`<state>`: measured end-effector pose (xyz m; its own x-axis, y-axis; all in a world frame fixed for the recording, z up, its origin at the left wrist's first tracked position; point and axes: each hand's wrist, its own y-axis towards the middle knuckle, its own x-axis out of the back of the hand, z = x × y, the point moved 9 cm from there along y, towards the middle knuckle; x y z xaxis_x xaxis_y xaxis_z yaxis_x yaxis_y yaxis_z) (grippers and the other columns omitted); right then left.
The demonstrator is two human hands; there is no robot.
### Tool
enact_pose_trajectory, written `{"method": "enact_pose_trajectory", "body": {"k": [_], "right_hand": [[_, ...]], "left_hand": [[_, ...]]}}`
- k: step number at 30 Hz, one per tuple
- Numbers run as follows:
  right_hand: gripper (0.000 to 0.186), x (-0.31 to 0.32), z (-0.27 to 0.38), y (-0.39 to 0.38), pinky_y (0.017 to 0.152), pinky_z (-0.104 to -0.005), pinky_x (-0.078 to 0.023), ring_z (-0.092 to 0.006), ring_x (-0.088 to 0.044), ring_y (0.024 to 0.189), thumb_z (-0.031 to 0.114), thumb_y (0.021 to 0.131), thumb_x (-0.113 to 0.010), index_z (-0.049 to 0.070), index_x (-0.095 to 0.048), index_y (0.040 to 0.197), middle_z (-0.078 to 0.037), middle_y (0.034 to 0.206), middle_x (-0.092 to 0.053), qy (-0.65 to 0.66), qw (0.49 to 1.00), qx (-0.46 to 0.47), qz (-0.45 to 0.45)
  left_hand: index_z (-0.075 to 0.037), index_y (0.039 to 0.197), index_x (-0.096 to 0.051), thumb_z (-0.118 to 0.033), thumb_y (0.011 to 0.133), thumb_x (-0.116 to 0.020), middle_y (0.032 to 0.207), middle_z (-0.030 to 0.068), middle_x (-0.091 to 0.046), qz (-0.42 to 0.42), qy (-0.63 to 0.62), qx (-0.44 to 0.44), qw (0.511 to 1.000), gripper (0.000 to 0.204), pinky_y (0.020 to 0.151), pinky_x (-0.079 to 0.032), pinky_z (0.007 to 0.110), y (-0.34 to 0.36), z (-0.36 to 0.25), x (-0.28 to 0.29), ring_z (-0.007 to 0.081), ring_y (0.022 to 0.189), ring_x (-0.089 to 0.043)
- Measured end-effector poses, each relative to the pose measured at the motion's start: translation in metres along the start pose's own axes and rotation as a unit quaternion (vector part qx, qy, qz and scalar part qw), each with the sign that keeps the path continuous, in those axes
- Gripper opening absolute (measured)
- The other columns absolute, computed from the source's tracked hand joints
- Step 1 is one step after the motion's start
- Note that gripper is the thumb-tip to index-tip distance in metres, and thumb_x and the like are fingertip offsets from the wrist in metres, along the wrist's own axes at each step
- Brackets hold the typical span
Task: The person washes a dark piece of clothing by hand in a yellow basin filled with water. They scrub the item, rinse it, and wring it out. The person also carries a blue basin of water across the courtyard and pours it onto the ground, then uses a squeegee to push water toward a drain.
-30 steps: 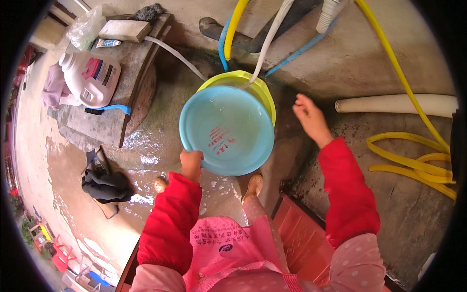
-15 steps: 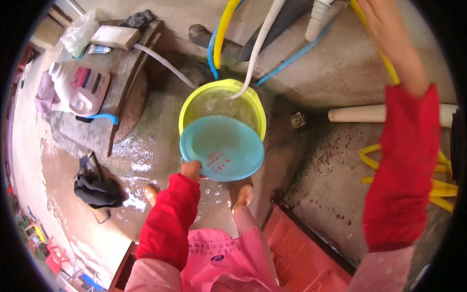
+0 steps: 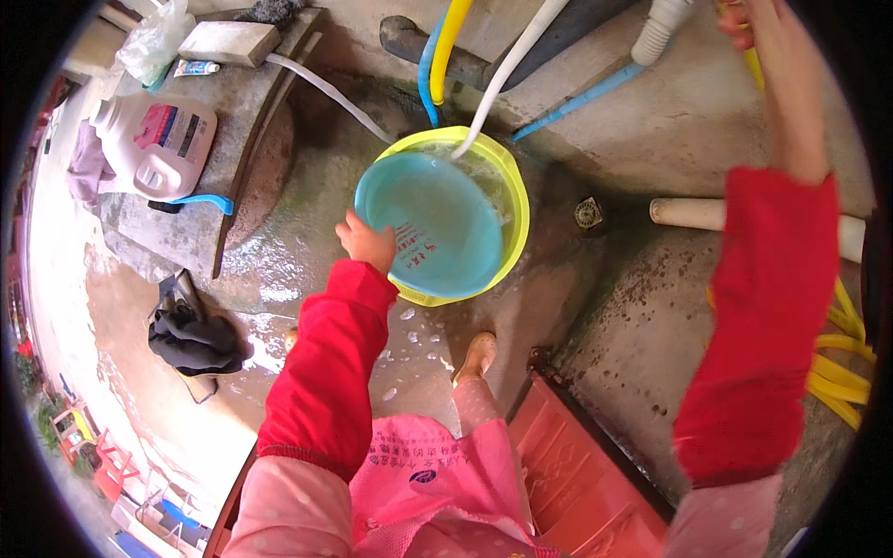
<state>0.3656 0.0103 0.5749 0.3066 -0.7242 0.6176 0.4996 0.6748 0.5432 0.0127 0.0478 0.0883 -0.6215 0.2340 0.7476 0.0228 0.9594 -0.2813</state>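
Note:
My left hand point(image 3: 366, 244) grips the left rim of a light blue basin point(image 3: 446, 223) with red printing inside. This basin rests tilted over a larger yellow-green basin point(image 3: 514, 228), which holds frothy water. A white hose point(image 3: 507, 70) reaches down to the far rim of the yellow-green basin. My right hand point(image 3: 752, 26) is raised at the upper right, partly cut off by the frame. Its fingers are curled near a yellow hose point(image 3: 753, 67), and what they close on is hidden.
A stone slab point(image 3: 244, 139) at left carries a white jug point(image 3: 158, 144), a tube point(image 3: 196, 68) and a plastic bag point(image 3: 155, 42). A black cloth item point(image 3: 193, 341) lies on the wet floor. A red crate-like box point(image 3: 586, 465) stands near right, beyond it a white pipe point(image 3: 688, 213).
The light blue basin has moved away from me, from the near edge to over the yellow-green basin. My left hand went with it. My right fingers now show curled at the upper right.

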Motion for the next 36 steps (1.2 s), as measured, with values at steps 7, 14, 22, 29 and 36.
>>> {"method": "enact_pose_trajectory", "body": {"k": [7,14,22,29,36], "right_hand": [[0.062,-0.196,-0.245,-0.407,0.090,-0.0401,-0.042,-0.0336,-0.053,0.105,0.040,0.080,-0.064,-0.006,-0.046,0.117,-0.023,0.111,-0.055,0.018,0.868,-0.453,0.201],[0.021,-0.247,-0.333,-0.605,0.058,-0.0354,-0.048,-0.0223,-0.059,0.064,0.004,0.070,-0.060,-0.003,-0.062,0.090,-0.012,0.078,-0.060,0.118,0.721,-0.677,0.094],[0.023,-0.291,-0.360,-0.528,0.066,-0.0415,-0.051,-0.0314,-0.062,0.089,0.015,0.078,-0.053,0.007,-0.067,0.094,-0.018,0.097,-0.064,-0.082,0.635,-0.565,0.521],[0.037,-0.316,-0.446,-0.535,0.086,-0.0390,-0.044,-0.0338,-0.058,0.101,0.032,0.088,-0.046,0.004,-0.065,0.102,-0.018,0.109,-0.062,0.156,0.615,-0.746,0.204],[0.060,-0.246,-0.327,-0.456,0.089,-0.0395,-0.042,-0.0366,-0.056,0.103,0.047,0.091,-0.040,-0.007,-0.058,0.108,-0.025,0.108,-0.059,-0.073,0.669,-0.739,-0.036]], "left_hand": [[-0.001,0.123,-0.045,-0.002,0.078,-0.047,0.119,0.0302,-0.042,0.152,0.130,-0.075,0.977,0.045,0.086,-0.047,0.045,0.049,-0.024,-0.028,0.0447,0.099,-0.055],[0.001,0.103,-0.061,-0.006,0.074,-0.054,0.095,0.0251,-0.062,0.244,0.422,-0.193,0.852,0.031,0.077,-0.052,0.041,0.085,-0.052,-0.101,0.0410,0.090,-0.061],[-0.003,0.110,-0.054,-0.011,0.077,-0.055,0.108,0.0193,-0.057,0.293,0.481,-0.163,0.810,0.035,0.078,-0.051,0.040,0.100,0.032,-0.147,0.0355,0.092,-0.061],[-0.007,0.118,-0.050,-0.018,0.081,-0.053,0.115,0.0168,-0.053,0.182,0.417,-0.103,0.885,0.039,0.074,-0.048,0.038,0.067,0.079,-0.149,0.0310,0.098,-0.057],[-0.006,0.133,-0.035,-0.010,0.068,-0.069,0.112,0.0169,-0.059,0.232,0.186,0.070,0.952,0.073,0.078,-0.050,0.034,0.053,0.120,-0.112,0.0297,0.098,-0.060]]}}
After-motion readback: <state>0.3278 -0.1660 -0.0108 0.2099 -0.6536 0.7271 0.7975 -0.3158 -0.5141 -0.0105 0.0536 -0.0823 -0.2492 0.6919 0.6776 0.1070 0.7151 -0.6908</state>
